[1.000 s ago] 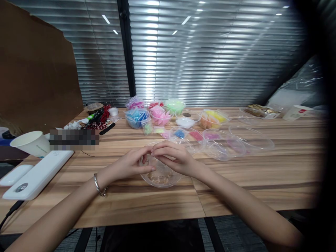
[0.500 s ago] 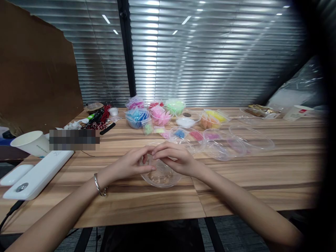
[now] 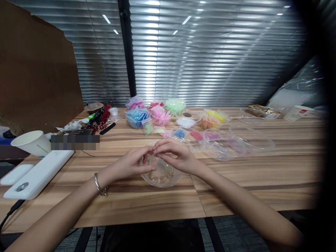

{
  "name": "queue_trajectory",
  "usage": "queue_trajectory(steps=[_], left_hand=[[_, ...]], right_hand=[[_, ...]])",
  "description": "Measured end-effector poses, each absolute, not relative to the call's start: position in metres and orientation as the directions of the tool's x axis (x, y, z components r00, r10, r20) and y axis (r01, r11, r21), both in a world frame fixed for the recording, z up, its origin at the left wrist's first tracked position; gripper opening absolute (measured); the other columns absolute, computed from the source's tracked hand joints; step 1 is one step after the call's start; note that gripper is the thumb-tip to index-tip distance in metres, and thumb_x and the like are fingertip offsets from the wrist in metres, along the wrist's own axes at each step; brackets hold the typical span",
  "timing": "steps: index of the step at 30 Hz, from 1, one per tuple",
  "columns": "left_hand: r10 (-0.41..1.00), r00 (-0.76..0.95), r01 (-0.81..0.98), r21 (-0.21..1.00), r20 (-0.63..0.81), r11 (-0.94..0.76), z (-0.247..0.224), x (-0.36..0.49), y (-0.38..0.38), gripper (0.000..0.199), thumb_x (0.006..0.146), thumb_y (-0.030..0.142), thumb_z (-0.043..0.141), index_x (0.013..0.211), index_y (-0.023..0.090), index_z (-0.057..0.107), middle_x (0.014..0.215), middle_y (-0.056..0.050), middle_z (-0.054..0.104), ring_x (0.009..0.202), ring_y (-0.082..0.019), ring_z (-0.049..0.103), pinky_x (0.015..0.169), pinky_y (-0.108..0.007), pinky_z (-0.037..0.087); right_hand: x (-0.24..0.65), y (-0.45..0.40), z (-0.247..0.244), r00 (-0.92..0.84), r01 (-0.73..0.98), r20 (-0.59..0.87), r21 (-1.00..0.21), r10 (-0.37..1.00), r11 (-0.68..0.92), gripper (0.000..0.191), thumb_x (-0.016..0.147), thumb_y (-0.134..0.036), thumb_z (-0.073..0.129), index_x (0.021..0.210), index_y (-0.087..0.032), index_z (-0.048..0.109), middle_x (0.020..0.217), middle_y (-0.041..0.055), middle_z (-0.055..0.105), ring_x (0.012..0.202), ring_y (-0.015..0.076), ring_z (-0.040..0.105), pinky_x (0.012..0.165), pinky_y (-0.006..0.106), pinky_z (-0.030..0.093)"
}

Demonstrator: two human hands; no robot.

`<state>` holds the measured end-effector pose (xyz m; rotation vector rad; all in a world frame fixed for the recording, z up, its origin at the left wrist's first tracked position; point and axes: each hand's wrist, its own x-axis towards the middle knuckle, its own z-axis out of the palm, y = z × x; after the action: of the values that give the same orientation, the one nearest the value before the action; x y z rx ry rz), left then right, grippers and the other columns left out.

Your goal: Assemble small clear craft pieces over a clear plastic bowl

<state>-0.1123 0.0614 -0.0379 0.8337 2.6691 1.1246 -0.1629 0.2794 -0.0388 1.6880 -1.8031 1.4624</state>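
Bowl (image 3: 160, 181): seemingly unfilled. Above it: left hand (image 3: 132, 162), right hand (image 3: 181, 157), fingers curved, grip unclear. Beyond it: blue tub (image 3: 135, 123), filled.

Brown streaks grain the tan tabletop (image 3: 236, 185); the power bank (image 3: 39, 176) looks white.

Tabletop (image 3: 236, 182): wood-grain finish, seam visible towards the front edge. Front centre: one clear bowl (image 3: 160, 182), upright. Rear: bowl of blue packets (image 3: 137, 123), bowl of pink packets (image 3: 161, 123) beside it. Right of centre: clear round dishes (image 3: 223, 155), grouped closely. Left: white oblong device (image 3: 39, 176), smaller white case (image 3: 17, 174) alongside. Far right: paper cup (image 3: 296, 114).
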Motion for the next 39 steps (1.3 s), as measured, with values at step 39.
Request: queue_trajectory(steps=[39], left_hand=[[0.549,-0.827,0.466,0.695,0.121,0.548,-0.0401,-0.1138,0.0596,0.048,0.087,0.048,0.06,0.129,0.029,0.048,0.083,0.002,0.053,0.072,-0.008,0.047,0.066,-0.019,0.037]], right_hand=[[-0.1647,0.2799,-0.0402,-0.317,-0.87,0.795,-0.461,-0.516,-0.177,0.025,0.083,-0.002,0.064,0.103,-0.018,0.064,0.095,0.0024,0.065,0.091,0.011,0.06,0.081,0.026,0.049]])
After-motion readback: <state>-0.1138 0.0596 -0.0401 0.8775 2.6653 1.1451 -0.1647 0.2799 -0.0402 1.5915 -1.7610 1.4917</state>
